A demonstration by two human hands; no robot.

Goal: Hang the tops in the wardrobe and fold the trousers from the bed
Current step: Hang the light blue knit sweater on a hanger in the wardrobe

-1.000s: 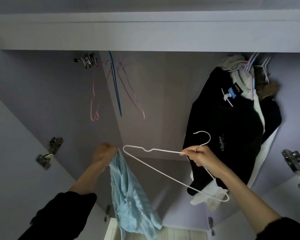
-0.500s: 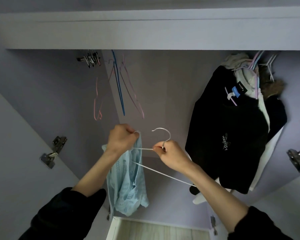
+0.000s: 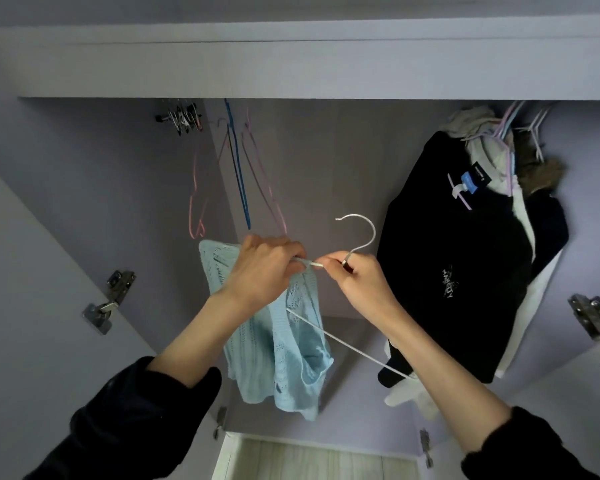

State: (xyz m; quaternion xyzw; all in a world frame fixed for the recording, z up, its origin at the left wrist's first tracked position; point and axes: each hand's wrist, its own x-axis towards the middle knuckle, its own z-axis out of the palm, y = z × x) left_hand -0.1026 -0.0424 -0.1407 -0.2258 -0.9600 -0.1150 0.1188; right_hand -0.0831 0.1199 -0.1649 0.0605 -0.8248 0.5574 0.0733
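Centre of the frame, the pale blue knitted top (image 3: pixel 278 344) hangs in folds, bunched at its upper edge where the left hand (image 3: pixel 264 271) grips it, fingers curled round both the fabric and one arm of a white wire hanger (image 3: pixel 357 244). That hanger arm runs into the top's opening; how far it reaches inside is hidden by the hand. Just to the right, the right hand (image 3: pixel 357 282) pinches the hanger at its neck, right below the hook, which curls up free in the air above the knuckles. The hanger's other arm slants down to the lower right, passing beneath the right forearm. Both wrists emerge from dark sleeves (image 3: pixel 136 420) at the bottom corners. Behind the hands stands the open wardrobe (image 3: pixel 326 64), its lilac walls filling the frame. Upper left of centre, empty pink and blue hangers (image 3: pixel 243 188) dangle beside a cluster of metal clips (image 3: pixel 182 117). On the right, a black garment (image 3: pixel 458 265) with a small white print and a blue neck label hangs among other clothes. Metal door hinges (image 3: pixel 110 299) show at the left and right edges, and pale floorboards (image 3: pixel 309 462) at the bottom.
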